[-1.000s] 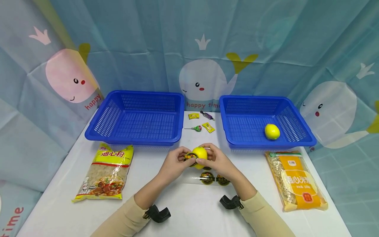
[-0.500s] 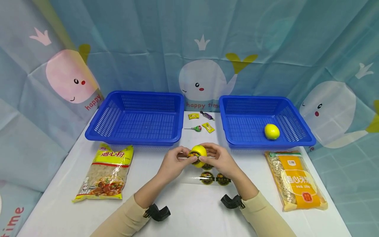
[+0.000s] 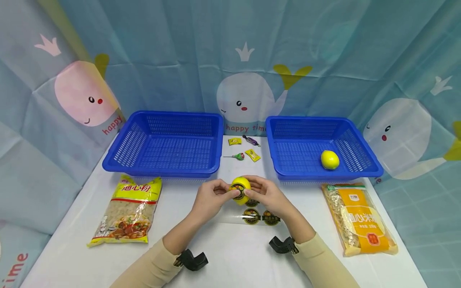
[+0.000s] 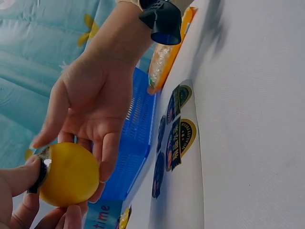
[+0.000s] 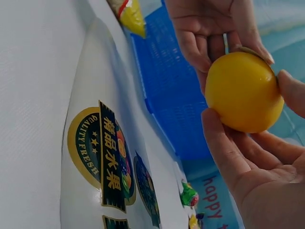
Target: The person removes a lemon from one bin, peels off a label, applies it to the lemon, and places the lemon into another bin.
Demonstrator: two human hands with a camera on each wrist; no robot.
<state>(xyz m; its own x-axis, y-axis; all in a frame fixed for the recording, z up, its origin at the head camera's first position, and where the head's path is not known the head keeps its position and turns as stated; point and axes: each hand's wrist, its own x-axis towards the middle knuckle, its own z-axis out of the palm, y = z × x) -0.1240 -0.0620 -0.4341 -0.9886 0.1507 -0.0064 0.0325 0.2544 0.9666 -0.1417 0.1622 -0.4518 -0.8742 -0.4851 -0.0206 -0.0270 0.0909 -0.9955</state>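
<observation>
Both hands hold a yellow lemon (image 3: 245, 183) above the middle of the table. A round black-and-gold fruit sticker (image 3: 237, 191) lies against its near side. My left hand (image 3: 210, 201) grips the lemon from the left, thumb on the sticker. From the other side my right hand (image 3: 270, 197) grips it, thumb at the sticker's right edge and fingers behind the fruit. In the left wrist view the sticker (image 4: 44, 172) shows edge-on beside the lemon (image 4: 74, 176). Below the hands is a clear sticker sheet (image 3: 230, 218) with several more stickers (image 3: 251, 216).
Two blue baskets (image 3: 163, 175) stand at the back; the right basket (image 3: 324, 176) contains another lemon (image 3: 329, 160). Between them lie wrapped candies (image 3: 253, 155) and a lollipop (image 3: 239, 156). Pasta bags flank the hands: a yellow bag (image 3: 126, 212) left, an orange bag (image 3: 360, 220) right.
The sticker has moved from the lemon's left side round to its near face. Both thumbs have shifted onto its edges, and the lemon has moved slightly left.
</observation>
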